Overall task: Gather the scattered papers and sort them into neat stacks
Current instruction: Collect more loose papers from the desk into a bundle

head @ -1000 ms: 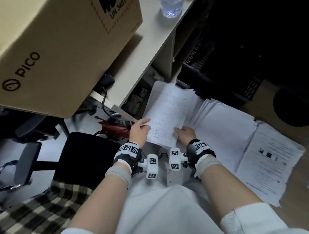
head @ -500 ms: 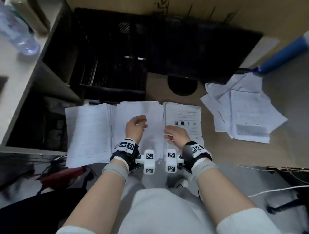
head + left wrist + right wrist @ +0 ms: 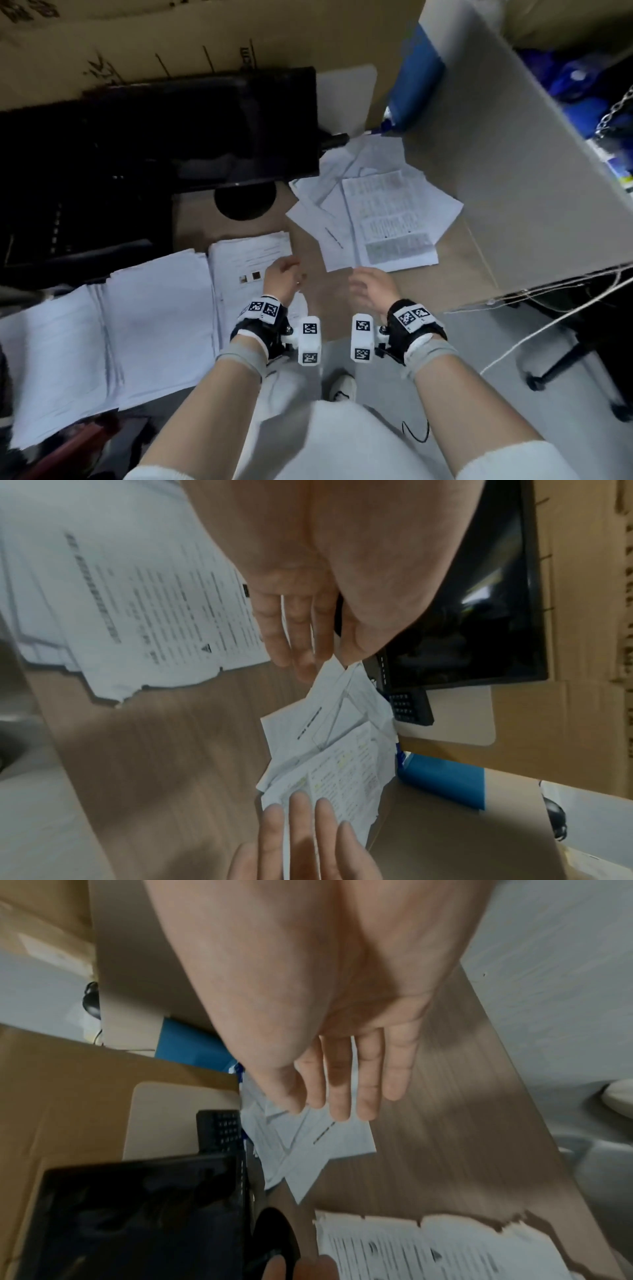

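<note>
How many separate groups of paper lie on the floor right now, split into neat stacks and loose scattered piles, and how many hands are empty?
Neat stacks: 3, the left stack, the middle stack and the printed stack, side by side.
Loose scattered piles: 1, the scattered pile.
Empty hands: 2, the left hand and the right hand.
Total: 4 paper groups, 2 hands.

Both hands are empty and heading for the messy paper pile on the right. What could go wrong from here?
1. The loose pile is crumpled and overlapping; a fast grab by the right hand may crease sheets or leave some behind.
2. Its far edge lies against the monitor and cardboard box, so sheets could get shoved under them.
3. The left hand hovers over the nearest neat stack and might skew it.
</note>
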`<state>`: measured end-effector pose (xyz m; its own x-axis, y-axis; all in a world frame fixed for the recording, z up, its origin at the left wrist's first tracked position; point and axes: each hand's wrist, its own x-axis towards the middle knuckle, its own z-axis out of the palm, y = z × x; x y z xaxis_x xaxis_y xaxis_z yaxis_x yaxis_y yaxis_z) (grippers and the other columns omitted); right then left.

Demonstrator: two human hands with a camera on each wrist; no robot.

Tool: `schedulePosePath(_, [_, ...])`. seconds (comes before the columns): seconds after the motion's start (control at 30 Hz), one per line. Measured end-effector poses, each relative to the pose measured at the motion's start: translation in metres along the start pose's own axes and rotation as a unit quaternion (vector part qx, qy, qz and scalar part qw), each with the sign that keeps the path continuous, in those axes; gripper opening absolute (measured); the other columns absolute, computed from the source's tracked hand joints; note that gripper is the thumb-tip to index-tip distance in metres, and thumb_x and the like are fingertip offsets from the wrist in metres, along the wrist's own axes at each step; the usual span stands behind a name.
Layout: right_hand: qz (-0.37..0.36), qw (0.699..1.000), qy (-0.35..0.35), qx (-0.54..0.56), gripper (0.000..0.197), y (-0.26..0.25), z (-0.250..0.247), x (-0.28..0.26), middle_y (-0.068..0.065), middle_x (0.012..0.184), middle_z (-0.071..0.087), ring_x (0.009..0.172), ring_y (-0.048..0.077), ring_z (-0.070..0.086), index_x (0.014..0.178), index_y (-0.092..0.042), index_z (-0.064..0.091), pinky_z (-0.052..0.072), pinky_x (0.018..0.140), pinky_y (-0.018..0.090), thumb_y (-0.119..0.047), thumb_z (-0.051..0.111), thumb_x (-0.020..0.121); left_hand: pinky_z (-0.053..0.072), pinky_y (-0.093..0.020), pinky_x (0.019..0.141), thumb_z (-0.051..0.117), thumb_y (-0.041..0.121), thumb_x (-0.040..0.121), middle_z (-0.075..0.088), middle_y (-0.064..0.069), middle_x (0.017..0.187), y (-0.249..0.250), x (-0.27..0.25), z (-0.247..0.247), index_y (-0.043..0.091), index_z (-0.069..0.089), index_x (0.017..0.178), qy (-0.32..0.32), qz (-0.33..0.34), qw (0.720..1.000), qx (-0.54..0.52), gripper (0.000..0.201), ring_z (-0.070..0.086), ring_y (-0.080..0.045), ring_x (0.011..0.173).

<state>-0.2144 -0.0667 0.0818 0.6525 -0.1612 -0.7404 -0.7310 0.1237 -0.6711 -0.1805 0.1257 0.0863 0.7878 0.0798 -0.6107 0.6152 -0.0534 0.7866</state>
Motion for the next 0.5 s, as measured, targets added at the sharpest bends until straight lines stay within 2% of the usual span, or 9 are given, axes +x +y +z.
schedulePosePath(0.1, [0.018, 1.000, 0.025, 0.003, 0.022, -0.008, -0.028, 0.024, 0.008, 0.102, 0.068, 0.089, 0.019, 0.063, 0.117, -0.014, 0.062, 0.051, 0.084, 0.034, -0.011, 0.058, 0.096, 0.052, -0.032, 0.071, 0.051, 0.001, 0.094, 0.065, -0.017, 0.100, -0.003, 0.037, 0.030, -0.003, 0.062, 0.122, 0.010, -0.036, 0.999, 0.021, 0.030, 0.065, -0.028, 0.083])
schedulePosePath(0.17, [0.030, 0.999, 0.039, -0.015, 0.019, -0.016, -0.045, 0.038, 0.007, 0.102, 0.067, 0.090, 0.019, 0.063, 0.115, -0.012, 0.063, 0.051, 0.092, 0.037, -0.011, 0.058, 0.096, 0.048, -0.029, 0.070, 0.049, -0.002, 0.099, 0.061, -0.015, 0.098, -0.004, 0.060, 0.051, -0.007, 0.057, 0.127, -0.003, -0.064, 0.997, 0.031, 0.030, 0.060, -0.023, 0.076])
schedulePosePath(0.23, [0.033, 0.996, 0.053, -0.067, 0.025, -0.029, -0.065, 0.057, 0.007, 0.112, 0.067, 0.098, 0.023, 0.065, 0.120, -0.008, 0.064, 0.050, 0.098, 0.039, -0.012, 0.058, 0.096, 0.046, -0.028, 0.070, 0.049, 0.000, 0.101, 0.061, -0.017, 0.106, -0.004, 0.085, 0.077, -0.002, 0.054, 0.135, -0.024, -0.089, 0.996, 0.010, 0.034, 0.057, -0.019, 0.077])
schedulePosePath(0.27, [0.035, 0.993, 0.060, -0.096, 0.028, -0.037, -0.072, 0.065, 0.009, 0.119, 0.066, 0.105, 0.026, 0.065, 0.123, -0.007, 0.063, 0.049, 0.100, 0.040, -0.013, 0.059, 0.096, 0.047, -0.030, 0.073, 0.050, 0.000, 0.100, 0.060, -0.017, 0.112, -0.004, 0.095, 0.089, 0.001, 0.053, 0.136, -0.030, -0.103, 0.994, 0.000, 0.036, 0.058, -0.022, 0.083])
schedulePosePath(0.33, [0.042, 0.986, 0.070, -0.148, 0.033, -0.051, -0.088, 0.086, 0.010, 0.132, 0.060, 0.119, 0.028, 0.059, 0.128, -0.008, 0.061, 0.045, 0.106, 0.041, -0.016, 0.059, 0.096, 0.050, -0.035, 0.086, 0.056, 0.005, 0.097, 0.059, -0.011, 0.120, -0.001, 0.108, 0.110, 0.007, 0.057, 0.134, -0.039, -0.127, 0.991, -0.008, 0.037, 0.058, -0.027, 0.101])
schedulePosePath(0.4, [0.044, 0.977, 0.082, -0.194, 0.038, -0.068, -0.101, 0.105, 0.008, 0.140, 0.055, 0.127, 0.026, 0.053, 0.134, -0.009, 0.057, 0.039, 0.108, 0.033, -0.019, 0.058, 0.097, 0.049, -0.042, 0.101, 0.061, 0.013, 0.089, 0.060, -0.010, 0.134, 0.002, 0.122, 0.127, 0.016, 0.061, 0.124, -0.046, -0.148, 0.988, 0.000, 0.035, 0.059, -0.031, 0.118])
schedulePosePath(0.43, [0.044, 0.973, 0.087, -0.211, 0.042, -0.075, -0.107, 0.115, 0.007, 0.142, 0.052, 0.130, 0.025, 0.050, 0.138, -0.009, 0.053, 0.037, 0.106, 0.028, -0.019, 0.057, 0.098, 0.047, -0.045, 0.107, 0.059, 0.012, 0.090, 0.059, -0.013, 0.139, 0.005, 0.128, 0.134, 0.018, 0.061, 0.122, -0.050, -0.153, 0.987, 0.000, 0.032, 0.057, -0.035, 0.125])
schedulePosePath(0.5, [0.056, 0.971, 0.093, -0.211, 0.050, -0.086, -0.116, 0.134, 0.007, 0.149, 0.044, 0.133, 0.026, 0.046, 0.146, -0.011, 0.043, 0.036, 0.105, 0.030, -0.022, 0.056, 0.098, 0.044, -0.043, 0.105, 0.054, 0.005, 0.097, 0.055, -0.015, 0.142, 0.010, 0.135, 0.145, 0.008, 0.056, 0.133, -0.037, -0.160, 0.986, 0.016, 0.037, 0.054, -0.039, 0.129])
